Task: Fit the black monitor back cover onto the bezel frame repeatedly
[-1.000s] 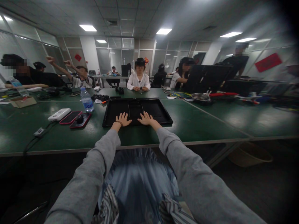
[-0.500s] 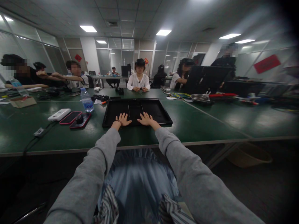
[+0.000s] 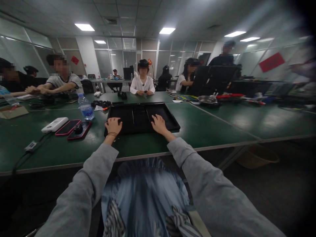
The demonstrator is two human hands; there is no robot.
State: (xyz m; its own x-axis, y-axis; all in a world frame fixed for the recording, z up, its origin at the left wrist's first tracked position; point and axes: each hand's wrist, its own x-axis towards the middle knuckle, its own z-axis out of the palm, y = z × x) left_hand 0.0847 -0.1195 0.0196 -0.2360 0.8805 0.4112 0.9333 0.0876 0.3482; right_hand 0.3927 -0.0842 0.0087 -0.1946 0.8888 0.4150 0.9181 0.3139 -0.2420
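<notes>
A flat black tray-like case with raised edges and thin dividing lines lies on the green table in front of me. My left hand, dark bands round its wrist, is over the case's near left part with its fingers apart and curved. Over the near right part is my right hand, fingers spread and a little bent. Neither hand holds anything. Whether the fingertips touch the case I cannot tell.
Left of the case stand a water bottle, two red-edged phones and a white power bank with a cable. A metal bowl sits at the back right. A person in white sits opposite; other people are around.
My hands have moved apart, the left one towards the case's left side, and their fingers are more bent. The view has turned slightly right. A person at the left has lowered their outstretched arms.
</notes>
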